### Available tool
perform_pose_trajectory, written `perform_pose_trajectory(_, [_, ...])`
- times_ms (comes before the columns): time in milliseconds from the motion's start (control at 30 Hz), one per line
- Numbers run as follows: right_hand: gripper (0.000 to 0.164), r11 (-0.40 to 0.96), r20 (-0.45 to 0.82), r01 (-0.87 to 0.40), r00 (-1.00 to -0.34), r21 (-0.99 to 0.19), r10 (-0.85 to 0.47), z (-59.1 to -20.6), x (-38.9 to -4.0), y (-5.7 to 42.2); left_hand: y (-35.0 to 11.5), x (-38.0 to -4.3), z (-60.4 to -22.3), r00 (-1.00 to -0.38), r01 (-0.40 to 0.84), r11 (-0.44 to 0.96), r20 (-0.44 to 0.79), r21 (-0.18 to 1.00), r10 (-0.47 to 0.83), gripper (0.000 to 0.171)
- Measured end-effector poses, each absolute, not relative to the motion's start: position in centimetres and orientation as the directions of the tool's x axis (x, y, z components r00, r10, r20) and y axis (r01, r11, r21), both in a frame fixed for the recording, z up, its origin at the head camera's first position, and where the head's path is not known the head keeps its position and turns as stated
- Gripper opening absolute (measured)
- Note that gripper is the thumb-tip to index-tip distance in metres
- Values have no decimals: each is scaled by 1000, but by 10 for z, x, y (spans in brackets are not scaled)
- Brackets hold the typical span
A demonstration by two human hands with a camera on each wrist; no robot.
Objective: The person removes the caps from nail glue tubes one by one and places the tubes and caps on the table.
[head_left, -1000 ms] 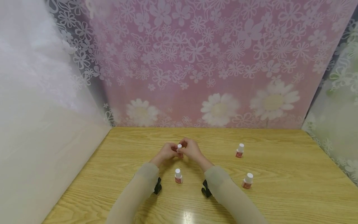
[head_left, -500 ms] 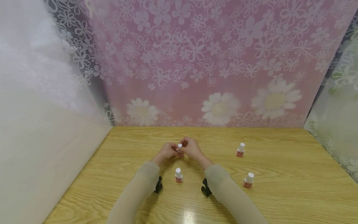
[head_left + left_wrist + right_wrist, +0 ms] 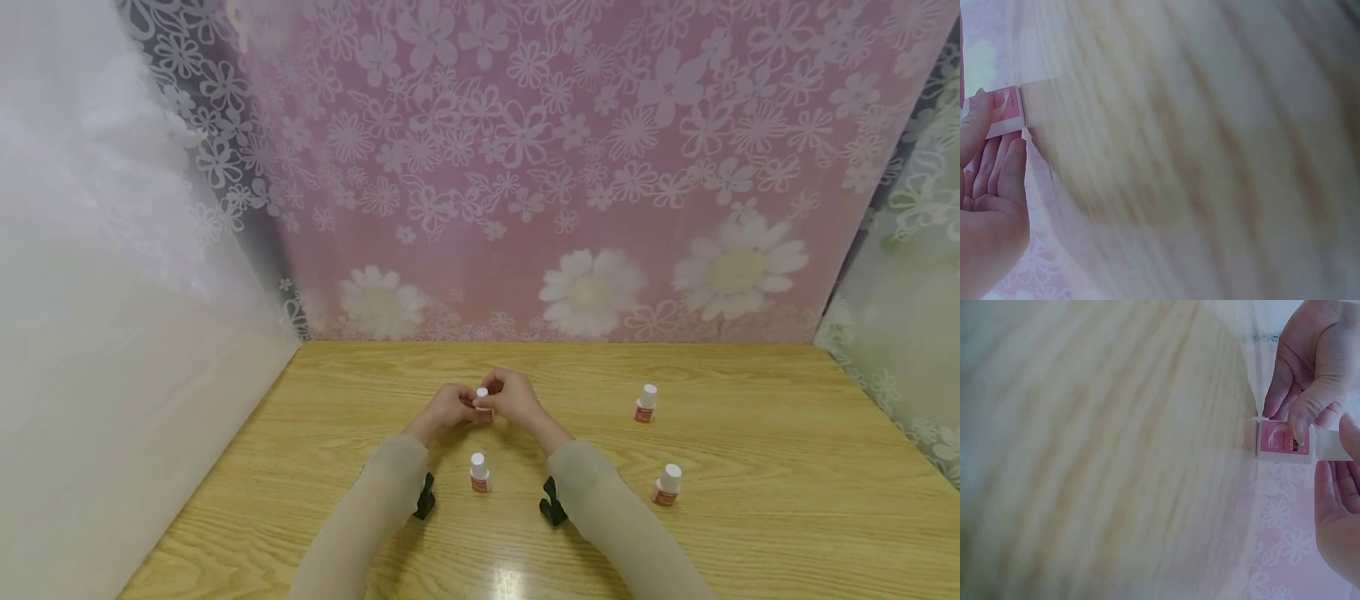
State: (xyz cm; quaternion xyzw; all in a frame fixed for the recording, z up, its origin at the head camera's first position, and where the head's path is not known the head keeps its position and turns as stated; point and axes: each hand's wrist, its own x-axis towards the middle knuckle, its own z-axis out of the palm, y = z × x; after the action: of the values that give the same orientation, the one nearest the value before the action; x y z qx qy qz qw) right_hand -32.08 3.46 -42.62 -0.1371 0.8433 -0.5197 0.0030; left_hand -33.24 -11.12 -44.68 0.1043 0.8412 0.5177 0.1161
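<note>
Backdrop (image 3: 562, 167), floral, bounding back edge of wood-grained surface (image 3: 300, 483); open room broad at left, narrower at rear. Left hand (image 3: 450, 405): fingers grasping held bottle (image 3: 1277, 437) by body. Right hand (image 3: 517, 400): fingers pinching its top. Held bottle: between hands, behind nearer bottle (image 3: 480, 475), long axis vertical. At right, far bottle (image 3: 645, 406) and front bottle (image 3: 666, 487) upright. Held bottle's white cap (image 3: 1330, 446) pointing up.

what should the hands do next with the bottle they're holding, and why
Probably a small twist of the white cap by the right hand, direction unclear: its fingers grip the cap, while the left hand holds the bottle by its labelled body, which should keep it from turning along.
</note>
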Motion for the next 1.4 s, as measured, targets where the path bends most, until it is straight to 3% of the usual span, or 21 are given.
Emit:
perform_pose_trajectory(400, [15,402,132,-240,-951,-884,-278,-427,-323,36,-115,-334,-449,-955,38,480,-110,876,275,16])
perform_pose_trajectory(1400, [14,384,163,-300,-922,-873,-350,-424,-323,41,-109,-332,-448,-956,9,395,-107,919,272,16])
